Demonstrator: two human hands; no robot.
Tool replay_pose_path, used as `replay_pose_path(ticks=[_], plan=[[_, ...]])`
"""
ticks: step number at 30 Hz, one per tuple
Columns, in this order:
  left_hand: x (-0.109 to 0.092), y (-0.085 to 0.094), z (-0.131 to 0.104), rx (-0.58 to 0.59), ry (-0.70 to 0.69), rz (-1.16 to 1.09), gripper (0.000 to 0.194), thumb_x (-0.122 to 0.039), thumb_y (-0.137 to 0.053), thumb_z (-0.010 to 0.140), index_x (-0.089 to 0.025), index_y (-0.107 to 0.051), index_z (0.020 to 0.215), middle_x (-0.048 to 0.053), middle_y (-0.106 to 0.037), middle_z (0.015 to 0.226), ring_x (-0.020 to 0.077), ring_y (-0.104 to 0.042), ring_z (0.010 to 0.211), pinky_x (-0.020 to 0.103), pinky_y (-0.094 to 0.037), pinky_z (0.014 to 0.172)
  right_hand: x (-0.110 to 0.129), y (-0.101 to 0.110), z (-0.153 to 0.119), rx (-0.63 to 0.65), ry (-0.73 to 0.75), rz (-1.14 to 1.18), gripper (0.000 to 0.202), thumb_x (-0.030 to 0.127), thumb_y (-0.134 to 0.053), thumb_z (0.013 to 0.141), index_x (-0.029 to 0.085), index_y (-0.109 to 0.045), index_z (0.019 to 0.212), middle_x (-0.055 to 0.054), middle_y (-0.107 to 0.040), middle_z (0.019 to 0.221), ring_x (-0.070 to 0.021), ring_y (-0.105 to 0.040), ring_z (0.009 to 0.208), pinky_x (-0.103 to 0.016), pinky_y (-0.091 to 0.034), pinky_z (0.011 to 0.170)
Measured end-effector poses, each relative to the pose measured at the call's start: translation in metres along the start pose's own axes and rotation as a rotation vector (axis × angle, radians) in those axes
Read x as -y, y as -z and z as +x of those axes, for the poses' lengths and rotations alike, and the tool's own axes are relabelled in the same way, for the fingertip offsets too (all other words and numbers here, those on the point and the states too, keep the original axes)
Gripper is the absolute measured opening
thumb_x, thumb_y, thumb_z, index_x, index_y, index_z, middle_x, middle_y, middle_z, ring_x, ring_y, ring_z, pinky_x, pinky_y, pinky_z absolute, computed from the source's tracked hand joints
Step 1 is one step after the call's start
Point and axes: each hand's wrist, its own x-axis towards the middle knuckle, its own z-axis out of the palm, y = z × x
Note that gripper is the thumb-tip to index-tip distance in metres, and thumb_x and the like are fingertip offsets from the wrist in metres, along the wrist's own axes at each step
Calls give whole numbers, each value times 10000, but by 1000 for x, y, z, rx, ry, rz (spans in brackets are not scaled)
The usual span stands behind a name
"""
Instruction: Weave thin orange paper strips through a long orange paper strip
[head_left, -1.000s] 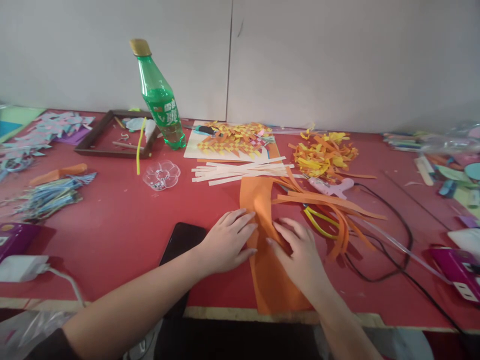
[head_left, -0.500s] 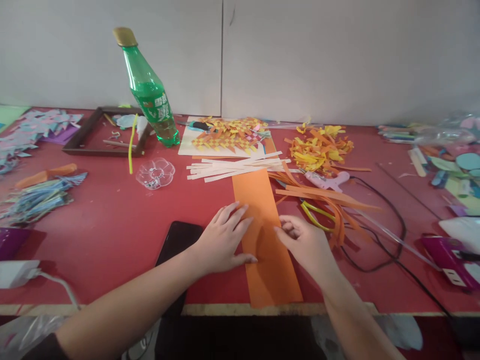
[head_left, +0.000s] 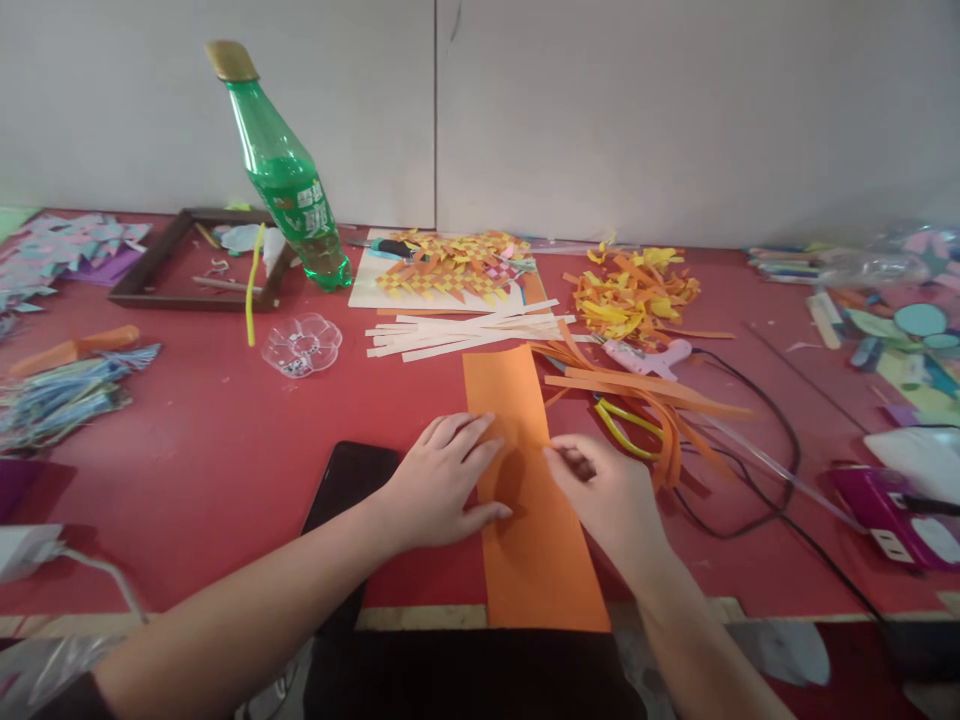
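A long orange paper sheet (head_left: 536,560) lies lengthwise on the red table, its near end reaching over the front edge. My left hand (head_left: 442,485) rests on its left side, fingers spread. At the sheet's right edge, my right hand (head_left: 600,490) has its thumb and index finger pinched on the paper, the other fingers curled. Pale paper strips (head_left: 465,332) lie just beyond the far end. Orange strips (head_left: 652,388) are to the right, partly over yellow-handled pliers (head_left: 626,430).
A green bottle (head_left: 289,195) stands behind a clear flower-shaped dish (head_left: 302,346). A black phone (head_left: 352,480) lies beneath my left forearm. On the right are a pink glue gun (head_left: 649,357), its black cable and a magenta device (head_left: 892,515). Woven paper pieces (head_left: 450,270) lie behind.
The orange sheet has slid slightly toward me, its far end now apart from the pale strips. My hands keep nearly the same pose; the view has shifted slightly.
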Motion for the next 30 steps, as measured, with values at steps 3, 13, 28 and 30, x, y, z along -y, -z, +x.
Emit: replay_pose_path(ticks=[3, 13, 28, 30], plan=[[0, -1, 0, 4, 6, 13, 666, -581, -546, 890, -141, -526, 1389, 161, -446, 1522, 363, -411, 1357, 521, -353, 1121, 3, 2, -5, 28, -32, 136, 225, 391, -616, 868, 189, -711, 841, -51, -746, 733, -204, -714, 654, -300, -560, 616], [3, -4, 1, -21, 7, 20, 482, -251, -521, 889, -118, -532, 1351, 163, -483, 1484, 352, -428, 1336, 515, -365, 1113, 4, -1, -16, 198, 436, 288, 364, 174, -503, 963, 237, -652, 1290, -86, -645, 1359, -236, -578, 1290, -450, -475, 1097], [6, -10, 1, -266, 122, -90, 716, -88, -459, 774, 14, -272, 1458, 278, -462, 1452, 367, -421, 1372, 531, -359, 1144, -4, -11, -18, 385, 760, -43, 537, 152, -492, 944, 117, -439, 1477, -148, -430, 1546, -288, -288, 1493, -534, -374, 1169], [6, -10, 0, -246, 130, -58, 695, -150, -491, 809, 25, -302, 1455, 267, -480, 1448, 371, -420, 1371, 528, -348, 1151, -6, -9, -18, 390, 705, 14, 581, 126, -452, 947, 160, -365, 1521, -130, -387, 1576, -274, -268, 1502, -539, -352, 1181]])
